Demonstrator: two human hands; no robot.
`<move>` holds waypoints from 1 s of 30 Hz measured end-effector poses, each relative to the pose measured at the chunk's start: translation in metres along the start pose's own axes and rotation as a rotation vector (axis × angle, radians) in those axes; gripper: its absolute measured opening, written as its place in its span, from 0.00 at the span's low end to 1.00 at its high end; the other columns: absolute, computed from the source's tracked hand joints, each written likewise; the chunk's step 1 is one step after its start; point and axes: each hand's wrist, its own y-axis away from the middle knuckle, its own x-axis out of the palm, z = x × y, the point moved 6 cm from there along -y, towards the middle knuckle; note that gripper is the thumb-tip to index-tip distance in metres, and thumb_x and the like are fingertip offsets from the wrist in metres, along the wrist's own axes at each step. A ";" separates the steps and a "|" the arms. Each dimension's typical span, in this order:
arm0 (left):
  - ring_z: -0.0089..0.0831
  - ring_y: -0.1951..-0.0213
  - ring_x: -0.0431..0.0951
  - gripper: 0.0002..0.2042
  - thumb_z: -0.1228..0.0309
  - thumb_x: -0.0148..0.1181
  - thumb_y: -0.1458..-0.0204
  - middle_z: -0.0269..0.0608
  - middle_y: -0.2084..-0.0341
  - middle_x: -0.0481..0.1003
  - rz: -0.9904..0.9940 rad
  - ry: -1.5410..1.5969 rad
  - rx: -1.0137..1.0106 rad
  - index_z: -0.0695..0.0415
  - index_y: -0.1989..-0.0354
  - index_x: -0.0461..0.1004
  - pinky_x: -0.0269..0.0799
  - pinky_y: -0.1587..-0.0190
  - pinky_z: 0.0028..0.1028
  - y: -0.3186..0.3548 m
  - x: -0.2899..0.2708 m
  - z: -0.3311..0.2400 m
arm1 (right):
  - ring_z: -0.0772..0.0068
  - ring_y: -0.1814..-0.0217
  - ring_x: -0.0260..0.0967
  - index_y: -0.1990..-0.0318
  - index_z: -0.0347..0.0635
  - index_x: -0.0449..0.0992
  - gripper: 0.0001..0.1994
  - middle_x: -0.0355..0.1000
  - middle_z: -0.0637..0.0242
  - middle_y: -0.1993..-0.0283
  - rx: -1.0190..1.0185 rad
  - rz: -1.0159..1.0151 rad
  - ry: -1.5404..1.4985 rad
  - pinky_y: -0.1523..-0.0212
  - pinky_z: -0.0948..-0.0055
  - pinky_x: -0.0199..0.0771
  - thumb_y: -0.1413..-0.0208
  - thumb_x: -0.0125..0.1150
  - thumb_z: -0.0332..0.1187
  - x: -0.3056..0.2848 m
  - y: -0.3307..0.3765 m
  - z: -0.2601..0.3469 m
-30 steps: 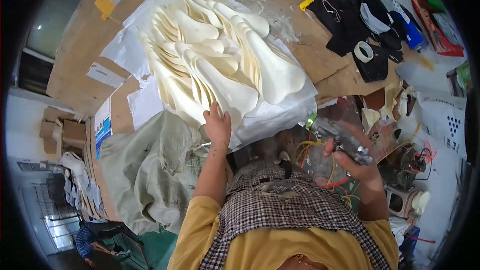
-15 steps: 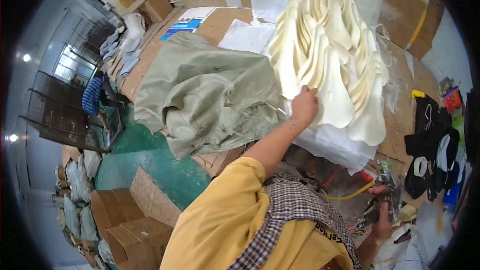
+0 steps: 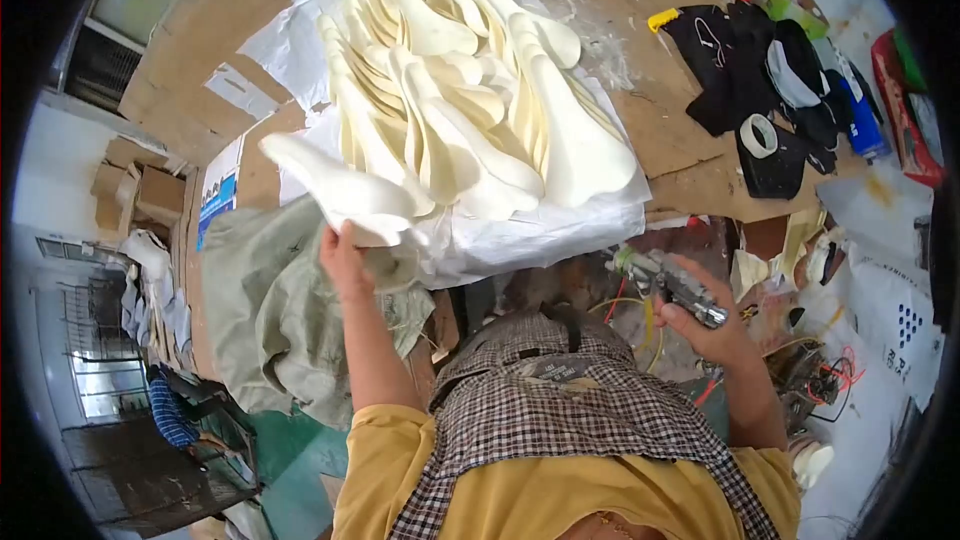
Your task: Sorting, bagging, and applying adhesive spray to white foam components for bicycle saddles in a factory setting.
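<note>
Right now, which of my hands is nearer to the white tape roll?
Right. Your right hand, gripping a metallic tool, is on the near side of the white tape roll, slightly left; your left hand, holding a cream piece, is much farther left.

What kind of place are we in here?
Probably a workshop: many similarly shaped cream pieces crowd a cardboard-covered table, and the right hand holds a silvery tool.

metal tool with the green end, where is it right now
In the head view, the metal tool is right of centre, in the person's right hand, just below and right of the white sheet.
</note>
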 end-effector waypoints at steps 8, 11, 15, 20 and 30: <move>0.35 0.54 0.71 0.17 0.64 0.44 0.42 0.39 0.55 0.70 0.211 0.510 -0.236 0.58 0.47 0.64 0.69 0.52 0.37 0.024 0.057 0.056 | 0.80 0.62 0.67 0.44 0.35 0.61 0.26 0.70 0.66 0.63 -0.219 -0.184 -0.001 0.60 0.79 0.68 0.53 0.59 0.24 -0.001 0.014 0.035; 0.35 0.55 0.72 0.18 0.61 0.45 0.43 0.41 0.56 0.71 0.322 0.544 -0.296 0.57 0.48 0.64 0.69 0.52 0.37 0.024 0.077 0.083 | 0.79 0.61 0.67 0.43 0.34 0.60 0.27 0.70 0.66 0.63 -0.182 -0.119 -0.051 0.58 0.77 0.67 0.53 0.58 0.25 0.007 0.021 0.037; 0.35 0.55 0.72 0.18 0.61 0.45 0.43 0.41 0.56 0.71 0.359 0.614 -0.328 0.57 0.48 0.64 0.70 0.52 0.37 0.025 0.099 0.103 | 0.77 0.60 0.67 0.41 0.37 0.58 0.28 0.69 0.66 0.61 -0.089 -0.047 0.027 0.56 0.76 0.67 0.51 0.58 0.29 0.020 0.033 0.042; 0.35 0.55 0.72 0.18 0.61 0.45 0.43 0.41 0.57 0.71 0.450 0.702 -0.406 0.57 0.48 0.64 0.70 0.52 0.38 0.033 0.085 0.118 | 0.78 0.66 0.68 0.41 0.38 0.59 0.28 0.69 0.64 0.64 -0.060 0.057 0.277 0.65 0.76 0.68 0.51 0.58 0.28 0.034 0.042 0.058; 0.36 0.55 0.72 0.19 0.60 0.45 0.43 0.41 0.57 0.72 0.598 0.844 -0.525 0.57 0.48 0.64 0.70 0.53 0.38 0.049 0.080 0.147 | 0.78 0.68 0.69 0.44 0.37 0.62 0.27 0.71 0.64 0.68 -0.224 -0.212 0.352 0.66 0.77 0.69 0.53 0.59 0.27 0.066 0.037 0.088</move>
